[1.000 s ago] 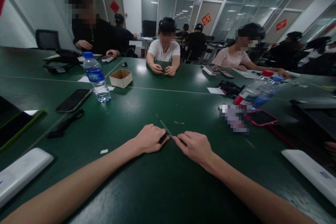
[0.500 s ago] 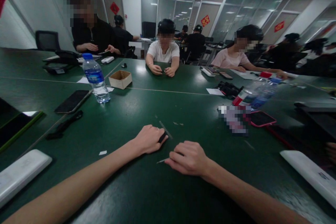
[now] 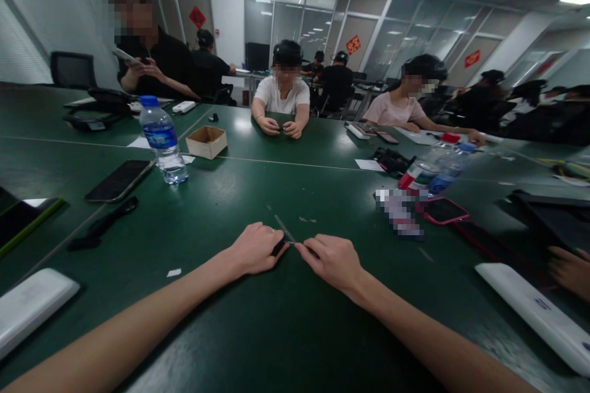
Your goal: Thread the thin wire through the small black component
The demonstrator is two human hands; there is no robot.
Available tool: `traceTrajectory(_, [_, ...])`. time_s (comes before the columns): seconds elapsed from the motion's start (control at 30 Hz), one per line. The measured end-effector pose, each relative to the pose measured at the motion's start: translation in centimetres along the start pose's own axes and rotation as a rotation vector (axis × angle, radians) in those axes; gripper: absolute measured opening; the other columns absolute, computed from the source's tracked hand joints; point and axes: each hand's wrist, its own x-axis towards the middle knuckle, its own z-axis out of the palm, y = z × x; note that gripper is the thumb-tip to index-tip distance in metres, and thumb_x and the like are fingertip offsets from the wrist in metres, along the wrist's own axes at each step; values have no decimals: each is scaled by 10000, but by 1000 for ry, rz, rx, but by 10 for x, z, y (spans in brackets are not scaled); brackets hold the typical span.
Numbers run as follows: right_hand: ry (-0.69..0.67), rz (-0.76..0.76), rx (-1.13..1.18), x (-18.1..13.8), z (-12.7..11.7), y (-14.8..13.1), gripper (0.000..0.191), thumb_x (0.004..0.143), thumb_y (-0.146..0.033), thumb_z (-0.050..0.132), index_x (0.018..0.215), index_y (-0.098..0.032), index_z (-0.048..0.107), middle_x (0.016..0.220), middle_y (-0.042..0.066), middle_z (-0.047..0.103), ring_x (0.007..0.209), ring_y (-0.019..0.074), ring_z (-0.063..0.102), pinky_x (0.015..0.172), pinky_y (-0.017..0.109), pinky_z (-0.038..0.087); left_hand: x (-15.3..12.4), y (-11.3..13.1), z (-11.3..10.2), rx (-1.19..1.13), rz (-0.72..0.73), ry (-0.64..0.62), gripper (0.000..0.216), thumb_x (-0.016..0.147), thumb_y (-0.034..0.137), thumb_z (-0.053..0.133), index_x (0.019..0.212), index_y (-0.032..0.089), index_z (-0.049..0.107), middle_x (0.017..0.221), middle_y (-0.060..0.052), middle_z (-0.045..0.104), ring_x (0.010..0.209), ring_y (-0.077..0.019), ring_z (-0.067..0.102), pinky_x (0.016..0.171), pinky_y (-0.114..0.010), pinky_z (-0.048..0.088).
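My left hand point(image 3: 255, 250) rests on the green table point(image 3: 239, 331), closed around a small black object point(image 3: 278, 248) that shows only in part between thumb and fingers. Facing it, my right hand point(image 3: 334, 259) is closed on a thin tool with a slim metal tip point(image 3: 292, 244); its handle is mostly hidden in the fingers. The tip points left and meets the edge of the black piece, though whether it has entered it I cannot tell. Just beyond the fingers, a clear narrow strip point(image 3: 283, 226) lies on the table.
A water bottle point(image 3: 165, 147), an open box point(image 3: 207, 142) and a phone point(image 3: 118, 181) stand or lie left. Bottles point(image 3: 428, 166), a pink-edged phone point(image 3: 446, 210) and a white device point(image 3: 534, 307) are right. Another person's hand point(image 3: 571, 271) shows at the right edge.
My right hand has moved up and slightly left, bringing the tool's tip to the black object. My left hand stays closed on it. Across the table, a person has raised a white device.
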Motion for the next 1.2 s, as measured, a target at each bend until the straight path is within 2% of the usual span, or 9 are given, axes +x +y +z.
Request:
traceTrajectory(0.37, [46, 1, 8, -3, 3, -4, 373, 954, -393, 425, 800, -182, 691, 683, 5, 636, 565, 66, 513, 533, 189, 323, -3, -4, 10, -9, 26, 13, 315, 951, 375, 351, 816, 178, 555, 757, -70, 657, 683, -228, 624, 701, -367, 448])
traceTrajectory(0.53, [14, 27, -21, -3, 2, -5, 391, 963, -396, 404, 806, -181, 691, 694, 10, 636, 574, 69, 515, 535, 194, 325, -1, -2, 7, 7, 9, 2, 360, 963, 390, 313, 809, 176, 559, 754, -76, 657, 689, -225, 625, 705, -361, 447])
traceTrajectory(0.73, [-12, 11, -14, -1, 0, -4, 405, 973, -388, 383, 822, -177, 694, 682, 11, 631, 561, 69, 500, 523, 194, 315, -1, -1, 3, 9, -9, -18, 325, 948, 389, 360, 825, 172, 569, 771, -79, 655, 706, -223, 630, 723, -357, 454])
traceTrajectory(1.2, [6, 29, 32, -2, 0, -5, 378, 971, -373, 398, 842, -176, 694, 697, 13, 639, 565, 71, 512, 536, 192, 345, -1, -1, 0, -10, -1, -20, 325, 956, 373, 348, 830, 166, 565, 778, -77, 661, 712, -232, 639, 721, -377, 462])
